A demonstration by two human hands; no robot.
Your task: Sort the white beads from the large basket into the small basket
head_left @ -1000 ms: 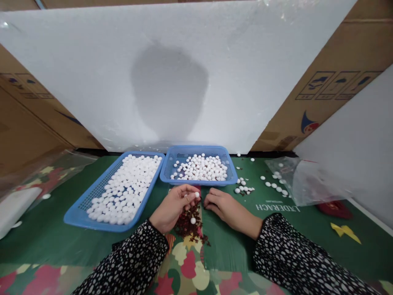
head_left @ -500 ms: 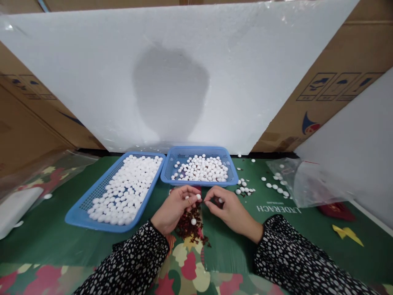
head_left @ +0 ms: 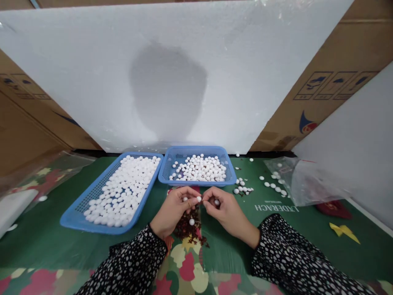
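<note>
My left hand (head_left: 173,207) pinches a small white ball (head_left: 199,199) between thumb and forefinger. A second white ball (head_left: 185,199) sits among its fingers. From the right, my right hand (head_left: 225,209) brings its closed thumb and forefinger up against the pinched ball; whatever is between those tips is too small to make out. Another white ball (head_left: 217,202) is tucked inside its curled fingers. Below the hands lies a pile of small dark red-brown bits (head_left: 186,229), with a loose white ball (head_left: 192,221) on it.
Behind the hands stands a blue basket (head_left: 196,184) of white balls with dark specks; a longer blue basket (head_left: 69,219) of white balls is at left. Loose balls (head_left: 242,189), a clear plastic bag (head_left: 310,184) and a yellow scrap (head_left: 344,231) lie right. A white foam board (head_left: 245,73) rises behind.
My right hand has moved left, and its fingertips now meet the ball in my left hand. The whole view has shifted slightly.
</note>
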